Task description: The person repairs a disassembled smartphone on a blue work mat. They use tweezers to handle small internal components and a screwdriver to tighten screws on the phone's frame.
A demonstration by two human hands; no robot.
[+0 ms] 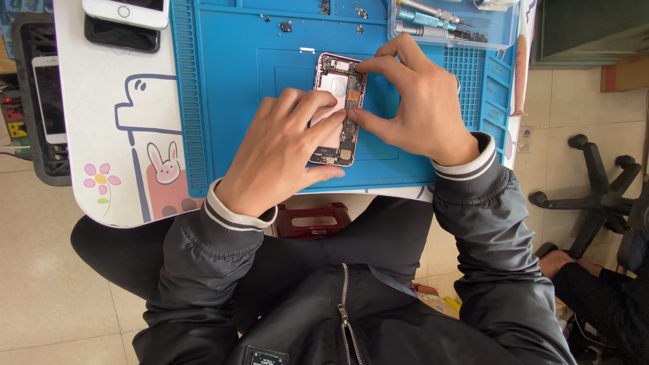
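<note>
Opened smartphone [338, 108] lying at the centre of the blue repair mat [230, 88], left hand [280, 152] pressing fingers flat on it, right hand [419, 101] fingers pinched narrow on its edge, clear tool tray [453, 27] beyond the mat's far corner

The opened phone [338, 101] lies flat on the blue work mat [236, 94], its long axis running away from the person and tilted slightly. Its rose-coloured frame is open with no screen on it, showing a pale plate in the upper middle and dark circuit parts along the right edge and bottom. The lower left part is hidden from view.
</note>
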